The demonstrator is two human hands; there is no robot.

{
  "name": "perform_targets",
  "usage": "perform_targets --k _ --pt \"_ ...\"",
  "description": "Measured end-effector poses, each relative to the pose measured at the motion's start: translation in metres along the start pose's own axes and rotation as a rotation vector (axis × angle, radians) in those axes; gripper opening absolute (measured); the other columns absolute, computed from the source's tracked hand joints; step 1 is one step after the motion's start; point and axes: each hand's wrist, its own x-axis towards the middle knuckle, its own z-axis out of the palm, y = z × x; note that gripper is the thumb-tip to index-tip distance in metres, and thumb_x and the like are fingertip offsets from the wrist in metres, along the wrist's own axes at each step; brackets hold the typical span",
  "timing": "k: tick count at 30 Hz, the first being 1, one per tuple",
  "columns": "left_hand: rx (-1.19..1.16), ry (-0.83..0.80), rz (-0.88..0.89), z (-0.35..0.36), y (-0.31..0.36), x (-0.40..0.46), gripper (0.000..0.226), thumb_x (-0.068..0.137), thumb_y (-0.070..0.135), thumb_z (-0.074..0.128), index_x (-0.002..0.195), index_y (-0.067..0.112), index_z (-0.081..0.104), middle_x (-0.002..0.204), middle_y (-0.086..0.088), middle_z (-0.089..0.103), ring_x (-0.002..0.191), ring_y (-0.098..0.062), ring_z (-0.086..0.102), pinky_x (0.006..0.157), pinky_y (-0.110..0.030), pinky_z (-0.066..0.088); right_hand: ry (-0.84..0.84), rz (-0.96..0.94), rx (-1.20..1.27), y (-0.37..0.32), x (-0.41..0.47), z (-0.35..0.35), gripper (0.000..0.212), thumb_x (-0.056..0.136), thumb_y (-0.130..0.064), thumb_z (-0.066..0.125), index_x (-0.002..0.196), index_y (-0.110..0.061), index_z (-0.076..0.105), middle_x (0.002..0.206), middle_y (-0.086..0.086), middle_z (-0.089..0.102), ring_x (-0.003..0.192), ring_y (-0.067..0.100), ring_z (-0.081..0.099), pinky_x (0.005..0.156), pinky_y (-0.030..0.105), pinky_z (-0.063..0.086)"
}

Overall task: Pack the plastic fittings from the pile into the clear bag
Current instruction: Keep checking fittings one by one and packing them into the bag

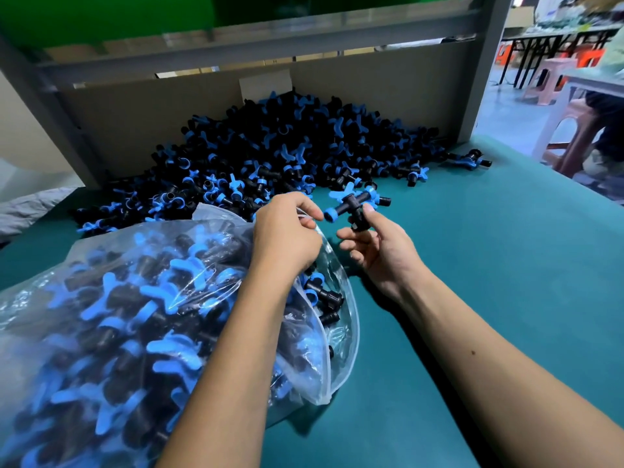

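Note:
A big pile of black and blue plastic fittings (287,153) lies on the green table against a cardboard wall. A clear bag (111,315), stuffed with many fittings, lies at the lower left with its mouth facing right. My left hand (287,231) pinches the upper edge of the bag's mouth. My right hand (378,248) holds a black T-shaped fitting (354,206) with blue wing nuts by its lower stem, just right of the bag's opening and above the table.
The green table (489,265) stretches to the right. A few stray fittings (469,160) lie at the pile's right edge. A grey metal frame (483,79) and cardboard backing stand behind the pile. Stools (570,136) stand beyond the table's right edge.

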Motion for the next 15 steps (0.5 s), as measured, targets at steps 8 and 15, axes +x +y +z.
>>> perform_targets --k 8,15 --pt "-0.564 0.218 0.074 -0.013 0.018 0.005 0.039 0.079 -0.016 0.051 0.084 0.019 0.069 0.082 0.006 0.065 0.077 -0.004 0.060 0.072 -0.026 0.048 -0.208 -0.016 -0.296 -0.017 -0.005 0.002 0.059 0.078 -0.065 0.073 0.082 -0.006 0.069 0.052 0.001 0.048 0.040 0.009 0.035 0.040 0.016 0.025" --pt "-0.569 0.265 0.248 -0.024 0.044 -0.003 0.041 0.074 -0.016 0.049 0.084 0.019 0.069 0.083 0.012 0.066 0.080 -0.001 0.059 0.073 -0.018 0.046 -0.402 -0.202 -0.616 -0.008 -0.035 0.063 0.025 0.104 -0.014 0.054 0.081 -0.010 0.064 0.064 0.006 0.050 0.054 0.013 0.044 0.050 0.027 0.034"
